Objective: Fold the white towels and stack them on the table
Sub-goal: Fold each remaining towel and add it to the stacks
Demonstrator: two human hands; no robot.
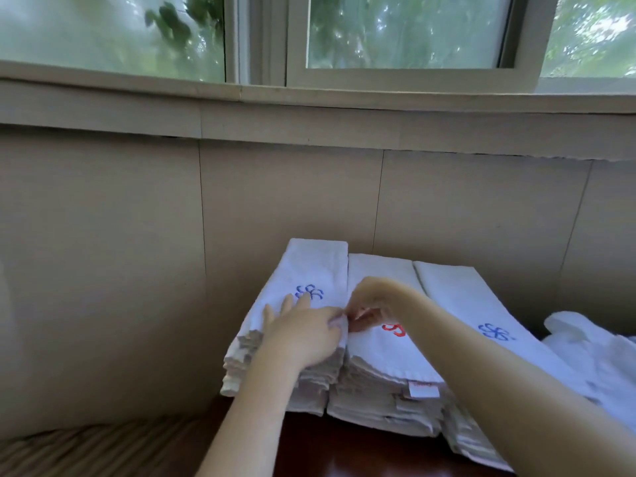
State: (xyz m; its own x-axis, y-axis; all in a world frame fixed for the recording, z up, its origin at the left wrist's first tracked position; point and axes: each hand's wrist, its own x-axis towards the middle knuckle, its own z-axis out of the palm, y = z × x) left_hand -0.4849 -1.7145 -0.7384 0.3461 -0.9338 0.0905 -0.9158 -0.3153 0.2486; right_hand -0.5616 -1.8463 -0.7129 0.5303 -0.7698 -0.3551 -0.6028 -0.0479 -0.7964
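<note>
Three stacks of folded white towels stand side by side on a dark wooden table against the wall. The left stack has a blue flower mark on top, the middle stack a red mark, the right stack a blue mark. My left hand lies flat on the left stack's top towel, its fingers spread, its thumb at the right edge. My right hand hovers at the gap between the left and middle stacks, its fingers curled and pinching a towel edge there.
A heap of loose unfolded white towels lies at the far right. A beige panelled wall rises just behind the stacks, with a window above. A striped cushion sits at the lower left.
</note>
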